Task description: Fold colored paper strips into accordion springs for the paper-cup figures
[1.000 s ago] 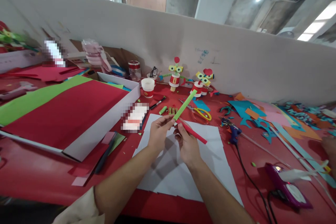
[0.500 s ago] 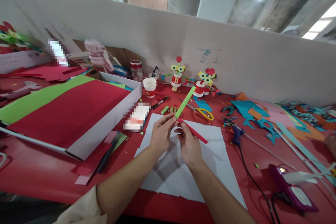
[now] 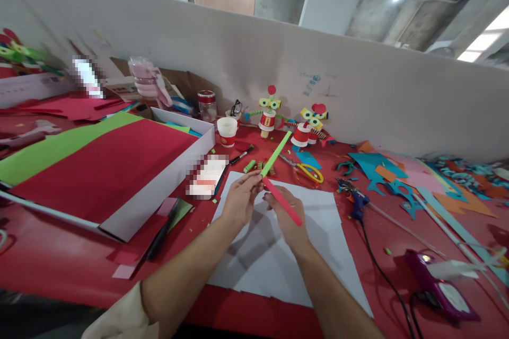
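At the centre of the frame a green paper strip [image 3: 275,154] and a red paper strip [image 3: 282,202] are held end to end, their inner ends meeting between the two hands; the green strip is angled up and to the right from the junction, while the red strip is angled down and to the right across the back of the right hand [image 3: 287,213]. The lower end of the green strip is pinched by the closed fingertips of the left hand [image 3: 239,201]; the upper end of the red strip is pinched by the fingertips of the right hand, thumb and forefinger closed on it; the junction itself is partly hidden by the fingers.

Both hands are held above a white paper sheet [image 3: 278,259] laid on the red table [image 3: 59,259]. Just beyond the strips, yellow-handled scissors [image 3: 304,170] are laid flat, with a black marker [image 3: 240,156] to their left. A blue glue gun [image 3: 357,202] is placed at the right of the sheet. Two paper-cup figures [image 3: 302,127] are stood against the grey partition at upper centre; a white cup [image 3: 227,132] is stood left of them. A white box [image 3: 159,183] holding red and green sheets is located at the left.
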### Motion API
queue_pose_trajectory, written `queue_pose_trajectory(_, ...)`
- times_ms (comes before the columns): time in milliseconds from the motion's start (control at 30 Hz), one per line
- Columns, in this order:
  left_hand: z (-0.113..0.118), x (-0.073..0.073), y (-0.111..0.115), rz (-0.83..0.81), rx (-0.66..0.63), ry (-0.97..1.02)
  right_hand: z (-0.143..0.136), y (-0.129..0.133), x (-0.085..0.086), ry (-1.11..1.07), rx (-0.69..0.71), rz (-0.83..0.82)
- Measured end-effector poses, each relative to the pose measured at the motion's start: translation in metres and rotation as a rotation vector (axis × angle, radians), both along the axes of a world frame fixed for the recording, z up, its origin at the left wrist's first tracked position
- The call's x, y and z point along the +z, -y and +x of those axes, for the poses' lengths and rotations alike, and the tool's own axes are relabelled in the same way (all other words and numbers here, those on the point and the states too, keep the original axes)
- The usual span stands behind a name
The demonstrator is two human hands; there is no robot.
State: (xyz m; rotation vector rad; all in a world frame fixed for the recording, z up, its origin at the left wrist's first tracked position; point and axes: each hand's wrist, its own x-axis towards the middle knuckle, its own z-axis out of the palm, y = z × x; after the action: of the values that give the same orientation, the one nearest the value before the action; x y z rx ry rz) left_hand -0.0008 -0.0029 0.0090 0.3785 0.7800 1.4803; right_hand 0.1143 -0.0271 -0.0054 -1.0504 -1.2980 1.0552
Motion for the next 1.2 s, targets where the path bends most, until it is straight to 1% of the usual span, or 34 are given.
queue_pose_trajectory(33,-0.002,0.0,-0.002,-0.004,-0.007,-0.024,0.006,-0.002,0.002,0.089,0.014,0.07)
queue_pose_trajectory(67,-0.004,0.0,-0.003,-0.005,-0.019,-0.052,0.012,-0.005,0.005,0.156,-0.009,0.127)
queue_pose_trajectory(133,-0.006,0.0,-0.003,0.009,-0.06,-0.117,0.019,-0.009,0.009,0.182,-0.086,0.17)
queue_pose_trajectory(200,-0.006,0.001,-0.002,0.062,-0.109,-0.203,0.022,-0.012,0.012,0.093,-0.11,0.11)
queue_pose_trajectory(267,-0.005,0.002,0.001,0.146,-0.152,-0.314,0.022,-0.013,0.013,-0.033,-0.069,0.024)
queue_pose_trajectory(333,-0.003,0.002,0.004,0.234,-0.167,-0.421,0.02,-0.013,0.012,-0.119,-0.024,-0.021)
queue_pose_trajectory(400,-0.001,0.003,0.007,0.301,-0.158,-0.504,0.019,-0.013,0.01,-0.135,-0.016,-0.027)
queue_pose_trajectory(533,0.0,0.002,0.009,0.374,-0.135,-0.642,0.019,-0.012,0.011,-0.064,-0.037,-0.041)
queue_pose_trajectory(667,-0.002,0.001,0.01,0.419,-0.13,-0.733,0.018,-0.011,0.012,-0.142,-0.029,-0.036)
queue_pose_trajectory(867,-0.006,0.001,0.01,0.467,-0.078,-0.759,0.009,-0.008,0.01,-0.404,0.063,-0.128)
queue_pose_trajectory(967,-0.005,0.003,0.012,0.448,-0.081,-0.716,0.007,-0.006,0.011,-0.456,0.065,-0.163)
queue_pose_trajectory(1067,-0.003,0.005,0.012,0.359,-0.108,-0.581,0.007,-0.005,0.011,-0.444,0.05,-0.173)
queue_pose_trajectory(1133,-0.001,0.005,0.012,0.269,-0.151,-0.485,0.007,-0.005,0.011,-0.43,0.033,-0.184)
queue_pose_trajectory(1200,0.0,0.004,0.011,0.197,-0.19,-0.429,0.008,-0.006,0.01,-0.428,0.012,-0.204)
